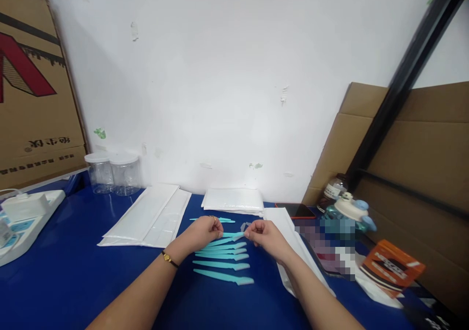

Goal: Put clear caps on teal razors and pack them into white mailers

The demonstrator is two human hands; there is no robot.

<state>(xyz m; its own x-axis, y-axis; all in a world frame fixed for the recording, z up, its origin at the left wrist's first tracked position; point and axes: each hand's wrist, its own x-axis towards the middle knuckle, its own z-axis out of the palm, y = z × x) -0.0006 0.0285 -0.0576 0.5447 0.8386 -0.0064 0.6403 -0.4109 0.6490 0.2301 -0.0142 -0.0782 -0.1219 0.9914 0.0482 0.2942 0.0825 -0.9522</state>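
Several turquoise razor-like sticks (222, 264) lie in a rough column on the blue table (176, 300), their wider blade ends to the right. Above this column, my left hand (205, 232) pinches the left part of one turquoise stick (233, 234). At its right end are the closed fingertips of my right hand (264, 234), beside a small clear piece (246, 226). Another turquoise stick (225, 220) lies just beyond, partly hidden by my left hand.
White padded envelopes lie at the left (146, 215), at the back (232, 200) and under my right forearm (286, 222). Two clear jars (125, 176) stand back left, near a power strip (32, 222). A teal bottle (344, 217), phone (296, 210) and orange pouch (394, 269) are at right.
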